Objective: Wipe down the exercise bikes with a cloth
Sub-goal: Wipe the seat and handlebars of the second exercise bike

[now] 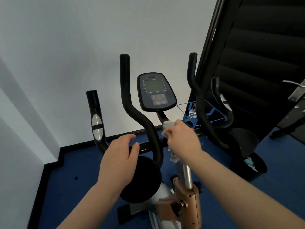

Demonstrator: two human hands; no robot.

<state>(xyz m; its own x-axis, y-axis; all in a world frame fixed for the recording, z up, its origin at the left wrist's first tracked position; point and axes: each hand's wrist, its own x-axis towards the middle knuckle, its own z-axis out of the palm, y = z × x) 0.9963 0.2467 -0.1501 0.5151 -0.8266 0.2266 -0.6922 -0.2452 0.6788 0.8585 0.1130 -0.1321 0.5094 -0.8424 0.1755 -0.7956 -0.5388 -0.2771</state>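
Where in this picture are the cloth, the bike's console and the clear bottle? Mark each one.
cloth [165,131]: head view, on the pale fold showing left of the right hand's fingers.
console [156,91]: head view, on its face, just below the grey screen.
clear bottle [192,113]: head view, on its rounded body inside the blue rack.

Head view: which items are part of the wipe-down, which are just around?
Job: cloth in right hand; bike handlebar; console; left hand, open by the bar.
Around: blue rack with bottle; door handle; bin.
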